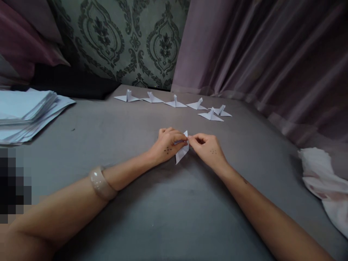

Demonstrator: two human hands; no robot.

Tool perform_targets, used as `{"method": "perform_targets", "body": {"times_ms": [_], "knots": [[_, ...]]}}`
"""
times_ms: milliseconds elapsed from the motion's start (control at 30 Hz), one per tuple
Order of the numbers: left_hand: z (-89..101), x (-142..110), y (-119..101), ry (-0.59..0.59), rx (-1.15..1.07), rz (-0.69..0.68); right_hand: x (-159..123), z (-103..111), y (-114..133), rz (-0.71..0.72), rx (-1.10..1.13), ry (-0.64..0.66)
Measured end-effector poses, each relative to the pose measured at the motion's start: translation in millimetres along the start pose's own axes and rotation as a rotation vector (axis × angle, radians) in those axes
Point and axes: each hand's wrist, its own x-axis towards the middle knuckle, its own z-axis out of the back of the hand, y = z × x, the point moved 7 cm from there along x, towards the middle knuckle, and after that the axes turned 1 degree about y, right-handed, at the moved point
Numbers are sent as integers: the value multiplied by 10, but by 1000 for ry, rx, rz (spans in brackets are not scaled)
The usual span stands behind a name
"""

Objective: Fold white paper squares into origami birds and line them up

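Between my two hands, over the middle of the grey surface, is a small folded white paper piece [182,153]. My left hand [170,144] grips it from the left, thumb and fingers closed on it, with a pointed flap hanging down below. From the right, my right hand [208,146] pinches its right edge between thumb and fingertips. The fingers cover much of the paper, so its full shape is hidden. Beyond my hands stand several folded paper figures with spread wings, one of them a white paper figure [175,102] in the middle of the row.
A stack of white paper [24,108] lies at the left on the grey surface [152,217]. Behind it is a flat black item [78,83]. Crumpled white cloth [320,174] sits at the right edge. Patterned wall and purple curtains [231,47] bound the back.
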Motion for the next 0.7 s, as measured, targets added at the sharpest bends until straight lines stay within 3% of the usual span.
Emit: {"method": "perform_targets", "body": {"times_ms": [133,433,700], "knots": [[22,-1,35,-25,-64,32,18,-35,-100,-98,179,73],[17,-2,82,-41,-113,27,-74,-177,-305,-561,657,271],[-4,2,83,-11,-167,-4,-94,-203,-319,-632,727,290]]}}
